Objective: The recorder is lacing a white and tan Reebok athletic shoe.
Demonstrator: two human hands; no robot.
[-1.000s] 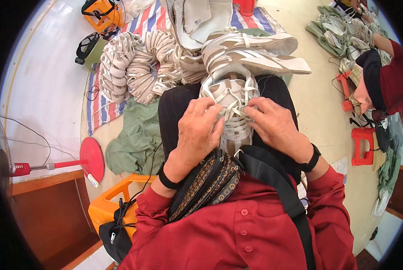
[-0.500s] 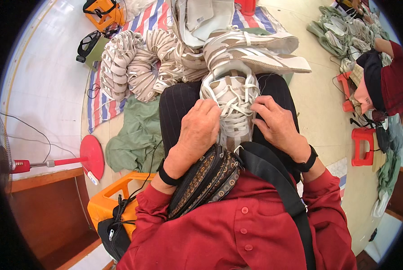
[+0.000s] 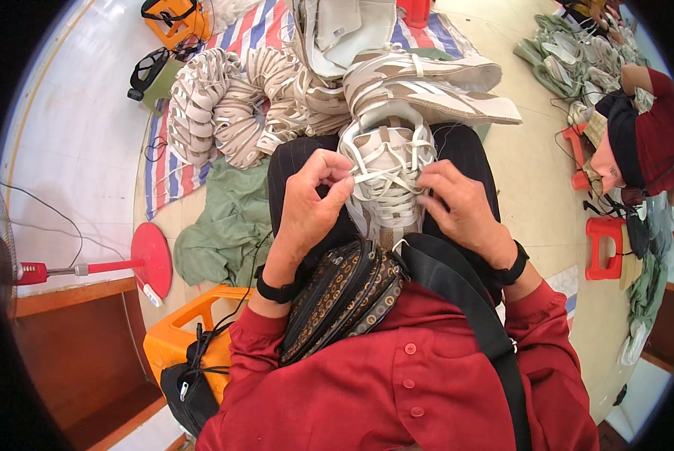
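Observation:
A beige and white shoe upper [image 3: 383,144] rests on my lap, its toe toward me and white laces criss-crossed over its tongue. My left hand [image 3: 310,199] is on its left side, thumb and forefinger pinching a white shoelace [image 3: 368,176] pulled out from the lacing. On the opposite side my right hand [image 3: 461,203] has its fingers bent against the upper's edge. Whether those fingertips hold lace or upper is hidden. Just beyond, more uppers [image 3: 442,98] lie across my knees. Several nested uppers [image 3: 194,105] curve in rows on the left.
A striped sheet [image 3: 160,177] and green cloth [image 3: 228,218] lie on the floor. An orange stool [image 3: 168,334] and a red-based fan [image 3: 152,259] stand left. A patterned bag [image 3: 344,301] hangs at my waist. Another person [image 3: 656,139] sits at right near red stools [image 3: 604,252].
My left hand has drawn back to the left and turned, stretching the lace away from the upper. The right hand stays nearly in place.

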